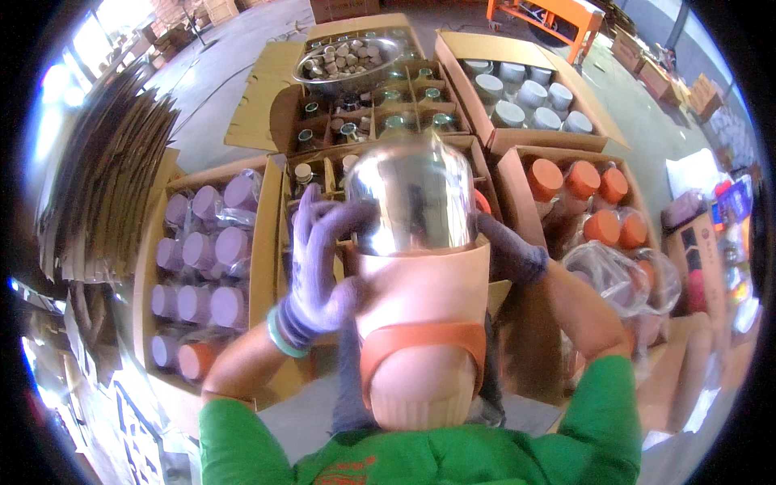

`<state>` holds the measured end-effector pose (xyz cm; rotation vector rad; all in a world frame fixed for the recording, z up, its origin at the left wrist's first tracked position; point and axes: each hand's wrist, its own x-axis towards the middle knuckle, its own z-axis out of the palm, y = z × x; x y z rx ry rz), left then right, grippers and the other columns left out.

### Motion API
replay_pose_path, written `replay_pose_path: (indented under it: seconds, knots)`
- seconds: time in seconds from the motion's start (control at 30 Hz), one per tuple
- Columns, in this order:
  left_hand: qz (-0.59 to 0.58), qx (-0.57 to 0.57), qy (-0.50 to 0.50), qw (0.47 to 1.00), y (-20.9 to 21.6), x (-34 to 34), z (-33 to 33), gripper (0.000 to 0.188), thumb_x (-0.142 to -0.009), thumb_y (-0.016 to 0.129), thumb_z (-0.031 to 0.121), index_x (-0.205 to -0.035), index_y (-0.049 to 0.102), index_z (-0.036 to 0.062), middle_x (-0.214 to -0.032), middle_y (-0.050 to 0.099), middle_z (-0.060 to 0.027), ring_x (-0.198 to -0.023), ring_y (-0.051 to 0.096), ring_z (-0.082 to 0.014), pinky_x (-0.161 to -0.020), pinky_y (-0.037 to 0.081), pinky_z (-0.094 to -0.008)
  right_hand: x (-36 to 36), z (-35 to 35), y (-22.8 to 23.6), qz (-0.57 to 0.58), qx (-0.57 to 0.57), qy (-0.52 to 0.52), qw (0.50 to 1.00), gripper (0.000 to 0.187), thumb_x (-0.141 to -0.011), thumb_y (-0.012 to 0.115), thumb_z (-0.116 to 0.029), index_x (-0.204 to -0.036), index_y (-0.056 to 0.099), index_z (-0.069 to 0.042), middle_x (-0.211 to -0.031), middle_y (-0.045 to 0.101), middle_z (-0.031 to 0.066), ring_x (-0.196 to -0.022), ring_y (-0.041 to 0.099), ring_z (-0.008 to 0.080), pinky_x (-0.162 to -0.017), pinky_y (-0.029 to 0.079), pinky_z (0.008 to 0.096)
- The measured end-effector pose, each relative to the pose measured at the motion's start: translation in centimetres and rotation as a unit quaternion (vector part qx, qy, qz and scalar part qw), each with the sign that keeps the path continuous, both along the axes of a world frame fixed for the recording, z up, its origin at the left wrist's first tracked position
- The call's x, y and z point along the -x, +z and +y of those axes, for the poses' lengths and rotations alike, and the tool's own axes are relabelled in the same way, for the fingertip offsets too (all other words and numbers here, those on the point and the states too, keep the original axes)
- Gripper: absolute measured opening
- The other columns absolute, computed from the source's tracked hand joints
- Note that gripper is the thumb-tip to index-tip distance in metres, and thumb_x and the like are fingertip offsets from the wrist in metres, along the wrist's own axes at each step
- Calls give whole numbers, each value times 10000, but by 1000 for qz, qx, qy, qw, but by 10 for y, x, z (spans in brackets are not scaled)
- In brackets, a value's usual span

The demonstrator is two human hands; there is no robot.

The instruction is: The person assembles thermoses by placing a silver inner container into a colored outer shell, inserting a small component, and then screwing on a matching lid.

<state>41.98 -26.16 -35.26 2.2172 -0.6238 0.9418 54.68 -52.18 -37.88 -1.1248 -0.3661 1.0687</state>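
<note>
I hold a large flask right under the camera: a shiny silver glass liner (418,196) sticks out of a pale orange plastic shell (423,323) with a darker orange band. My left hand (317,267), in a purple glove, grips the liner and the shell's rim on the left side. My right hand (508,249), in a dark grey glove, presses against the right side where liner and shell meet. The flask hides the box behind it.
Open cardboard boxes surround me: purple-capped shells (202,259) at left, orange-capped ones (590,202) at right, white-topped ones (525,97) far right, glass liners (380,121) ahead. A metal bowl of corks (347,61) rests on top. Flat cardboard (105,178) is stacked at left.
</note>
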Motion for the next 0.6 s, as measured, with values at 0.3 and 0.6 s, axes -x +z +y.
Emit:
replay_pose_path:
  seconds: [0.3,0.6]
  knots:
    - [279,103,-217,930,20,-13,11,823,-996,232,625,-1263,576,-73,-1338,559,-275,-1273,525,-405,-1085,377,-435,11,-28,-95,-64,93,-388,915,501,-946,641,-379,-1265,525,-11,-1214,604,84,-1114,563,174,-974,445,335]
    - [431,123,-248,859,47,-35,0,748,-972,379,646,-1147,677,-17,-1230,643,-224,-1033,683,-331,-928,520,-376,-57,-20,-222,158,8,-450,879,399,-834,741,-333,-1100,632,-57,-912,660,62,-763,624,180,-619,530,317]
